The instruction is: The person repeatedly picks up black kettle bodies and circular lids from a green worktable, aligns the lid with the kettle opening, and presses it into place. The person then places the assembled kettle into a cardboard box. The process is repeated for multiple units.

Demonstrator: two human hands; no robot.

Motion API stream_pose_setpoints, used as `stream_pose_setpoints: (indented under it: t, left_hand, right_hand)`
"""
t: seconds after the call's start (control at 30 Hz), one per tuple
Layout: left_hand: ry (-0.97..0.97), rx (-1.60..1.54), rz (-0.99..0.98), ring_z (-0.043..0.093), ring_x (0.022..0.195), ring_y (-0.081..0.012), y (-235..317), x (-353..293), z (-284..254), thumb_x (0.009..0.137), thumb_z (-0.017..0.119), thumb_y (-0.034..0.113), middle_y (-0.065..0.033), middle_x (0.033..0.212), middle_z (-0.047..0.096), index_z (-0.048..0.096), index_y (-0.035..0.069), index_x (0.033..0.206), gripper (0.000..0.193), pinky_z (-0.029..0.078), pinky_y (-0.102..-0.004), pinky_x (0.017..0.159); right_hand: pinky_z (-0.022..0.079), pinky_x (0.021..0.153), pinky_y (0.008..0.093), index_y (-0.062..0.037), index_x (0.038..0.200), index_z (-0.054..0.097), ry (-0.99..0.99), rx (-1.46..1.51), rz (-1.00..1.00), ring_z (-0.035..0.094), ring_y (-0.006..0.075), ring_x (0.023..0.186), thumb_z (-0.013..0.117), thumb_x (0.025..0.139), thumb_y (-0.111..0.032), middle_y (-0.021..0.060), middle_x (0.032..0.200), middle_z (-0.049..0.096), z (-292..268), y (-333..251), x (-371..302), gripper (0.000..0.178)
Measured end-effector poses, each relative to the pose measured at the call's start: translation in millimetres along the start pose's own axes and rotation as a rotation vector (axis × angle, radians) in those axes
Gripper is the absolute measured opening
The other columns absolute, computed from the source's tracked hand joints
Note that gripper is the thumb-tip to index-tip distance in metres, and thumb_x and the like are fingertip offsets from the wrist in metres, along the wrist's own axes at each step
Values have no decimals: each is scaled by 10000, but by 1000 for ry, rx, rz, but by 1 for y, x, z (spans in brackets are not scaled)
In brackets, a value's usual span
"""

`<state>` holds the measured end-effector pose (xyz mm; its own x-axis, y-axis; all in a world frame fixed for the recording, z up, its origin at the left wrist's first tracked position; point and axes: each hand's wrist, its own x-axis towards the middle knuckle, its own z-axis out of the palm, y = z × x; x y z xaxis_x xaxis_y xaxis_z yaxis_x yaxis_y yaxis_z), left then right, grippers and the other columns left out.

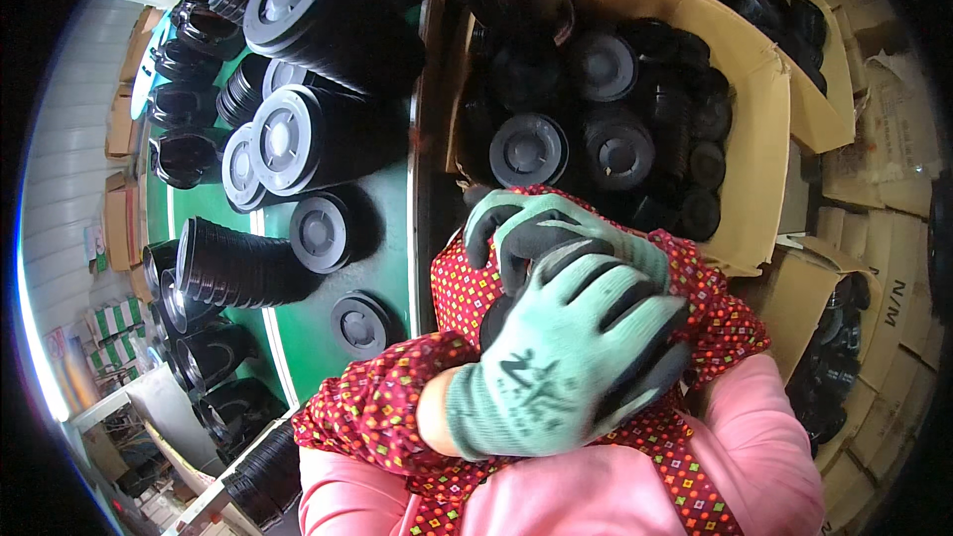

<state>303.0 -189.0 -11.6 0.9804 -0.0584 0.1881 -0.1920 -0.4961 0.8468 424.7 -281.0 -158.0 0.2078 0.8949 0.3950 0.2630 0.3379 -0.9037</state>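
Note:
My two hands, in mint-green gloves with black palms and fingers, overlap in front of my chest. My left hand (pixel 561 362) lies nearer, its back turned up and its fingers bent toward the right. Behind and above it, my right hand (pixel 556 228) reaches in from the right with curled fingers. A dark rounded piece (pixel 494 323) shows at the left edge between them. The gloves cover most of it, so its kind stays hidden. Both forearms wear red patterned sleeves.
On the left, a green table (pixel 382 208) bears stacks of black round parts with grey discs (pixel 321 231), plus glossy black shells (pixel 184 159). Ahead stands an open cardboard box (pixel 759 169) full of black round parts. More cartons (pixel 898 288) line the right side.

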Motion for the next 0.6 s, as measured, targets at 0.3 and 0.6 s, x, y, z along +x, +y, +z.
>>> stream_pose_setpoints:
  t: [0.3,0.6]
  left_hand:
    - [-115,-551,270,653,1154,-420,-45,-43,-43,940,695,237,-178,1133,706,754,7,1088,280,346,-651,1164]
    - [-295,571,24,549,1302,-512,27,13,-34,908,559,297,-300,1379,598,611,-69,1384,603,427,-635,1108]
  right_hand:
    - [406,1110,529,-28,1262,603,-13,-270,-84,571,393,1205,653,970,-135,169,1255,618,-4,-20,6,315]
    - [451,924,441,-60,1055,650,-316,225,299,609,324,1021,723,847,-268,100,1018,649,-20,15,25,304]
